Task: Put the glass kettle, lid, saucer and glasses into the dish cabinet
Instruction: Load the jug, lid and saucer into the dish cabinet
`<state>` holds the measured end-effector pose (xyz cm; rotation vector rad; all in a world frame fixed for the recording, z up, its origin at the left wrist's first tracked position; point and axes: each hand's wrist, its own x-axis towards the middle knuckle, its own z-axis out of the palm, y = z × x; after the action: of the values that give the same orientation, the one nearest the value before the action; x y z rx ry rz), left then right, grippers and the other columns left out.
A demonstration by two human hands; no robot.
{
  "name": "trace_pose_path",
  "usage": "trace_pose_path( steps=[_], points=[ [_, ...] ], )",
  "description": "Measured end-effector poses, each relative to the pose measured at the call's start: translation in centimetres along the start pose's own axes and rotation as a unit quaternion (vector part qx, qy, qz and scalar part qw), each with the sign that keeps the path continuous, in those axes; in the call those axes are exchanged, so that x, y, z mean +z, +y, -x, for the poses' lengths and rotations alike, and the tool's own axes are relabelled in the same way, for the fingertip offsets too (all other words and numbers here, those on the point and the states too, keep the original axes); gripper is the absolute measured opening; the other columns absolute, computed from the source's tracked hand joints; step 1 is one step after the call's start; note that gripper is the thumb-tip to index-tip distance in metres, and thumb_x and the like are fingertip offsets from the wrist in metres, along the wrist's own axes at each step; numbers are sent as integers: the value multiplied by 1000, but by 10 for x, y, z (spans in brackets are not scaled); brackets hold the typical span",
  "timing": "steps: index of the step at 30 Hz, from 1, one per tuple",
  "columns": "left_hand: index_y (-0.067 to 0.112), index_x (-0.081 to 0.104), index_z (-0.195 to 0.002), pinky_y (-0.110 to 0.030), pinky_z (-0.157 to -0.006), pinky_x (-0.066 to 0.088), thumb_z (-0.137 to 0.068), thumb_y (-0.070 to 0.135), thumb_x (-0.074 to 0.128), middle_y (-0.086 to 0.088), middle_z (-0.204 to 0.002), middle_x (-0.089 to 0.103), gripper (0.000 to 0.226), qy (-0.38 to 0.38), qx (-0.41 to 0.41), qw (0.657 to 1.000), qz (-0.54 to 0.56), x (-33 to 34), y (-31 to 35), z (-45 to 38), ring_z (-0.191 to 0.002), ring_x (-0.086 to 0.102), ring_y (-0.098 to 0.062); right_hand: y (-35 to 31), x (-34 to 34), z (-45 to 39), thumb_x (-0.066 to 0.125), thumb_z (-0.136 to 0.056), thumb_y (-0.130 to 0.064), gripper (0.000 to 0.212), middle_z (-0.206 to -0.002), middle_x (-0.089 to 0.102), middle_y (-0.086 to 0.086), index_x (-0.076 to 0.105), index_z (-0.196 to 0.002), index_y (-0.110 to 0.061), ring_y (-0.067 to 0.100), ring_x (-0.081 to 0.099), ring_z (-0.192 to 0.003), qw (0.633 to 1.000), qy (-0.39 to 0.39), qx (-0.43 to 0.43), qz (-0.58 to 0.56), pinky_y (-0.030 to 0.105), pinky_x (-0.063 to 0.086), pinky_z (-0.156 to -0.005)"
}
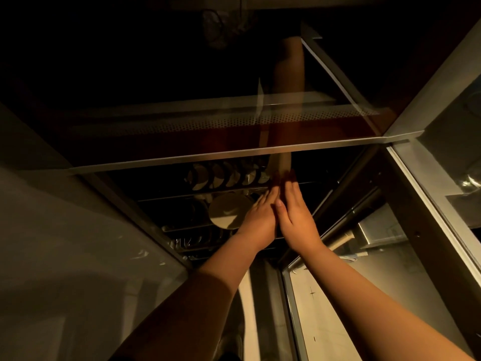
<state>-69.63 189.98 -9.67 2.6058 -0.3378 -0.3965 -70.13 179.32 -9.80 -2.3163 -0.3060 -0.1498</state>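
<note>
two hands, left [260, 212], right [294, 212] (fingers straight), touching, one saucer [229, 211] beside

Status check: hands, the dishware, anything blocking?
Left hand and right hand both open, side by side inside dish cabinet. Round saucer on wire rack beside left hand. Kettle, glasses not discernible. Too dark to judge obstructions.

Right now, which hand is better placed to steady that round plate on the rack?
Left, probably. The left hand already lies beside the round plate on the wire rack, its fingers straight. The right hand sits farther right, behind the left.
</note>
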Motion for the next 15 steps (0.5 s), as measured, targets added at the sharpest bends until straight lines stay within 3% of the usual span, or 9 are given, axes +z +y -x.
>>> trace_pose_path(
  steps=[2, 5, 8, 12, 15],
  points=[
    [17, -7, -151, -34, -119, 5, -94, 13, 49, -2, -159, -6, 79, -3, -1, 1000, 8, -2, 1, -3, -145, -3, -16, -2, 1, -3, 37, -100, -30, 47, -144, 35, 1, 28, -144, -16, 7, 38, -125, 1000, 17, -6, -17, 3, 26, -94],
    [17, -4, -151, -31, -119, 3, -93, 10, 50, -2, -159, -2, 79, 11, 6, 1000, 6, -1, -2, -7, -145, -1, -17, -2, 5, -5, 39, -100, -26, 43, -137, 39, -4, 32, -142, -16, -4, 38, -116, 998, 39, 7, -38, -5, 23, -87],
    [19, -5, -150, -30, -117, 1, -93, 4, 48, -3, -159, -2, 80, 50, 41, 998, -22, 6, -12, -5, -146, 0, -19, 5, 13, 3, 36, -101, -31, 51, -148, 26, -11, 22, -148, -19, -2, 23, -134, 996, 43, 47, -57, 0, 17, -100],
    [23, -20, -145, -23, -109, -11, -99, 14, 37, 4, -155, -18, 74, 96, 43, 994, -28, 29, -41, 8, -144, -10, -12, 24, 34, 26, 39, -100, -29, 60, -156, 12, -9, 9, -151, -23, -5, 11, -135, 993, 39, 94, -54, -7, 7, -96],
    [27, -27, -139, -22, -107, -15, -100, 25, 34, 9, -148, -31, 73, 108, 35, 993, -34, 52, -72, 22, -139, -22, -6, 38, 54, 44, 40, -99, -31, 62, -157, 11, -10, 7, -151, -26, -8, 10, -133, 992, 20, 118, -48, -1, 10, -98]
  ],
)
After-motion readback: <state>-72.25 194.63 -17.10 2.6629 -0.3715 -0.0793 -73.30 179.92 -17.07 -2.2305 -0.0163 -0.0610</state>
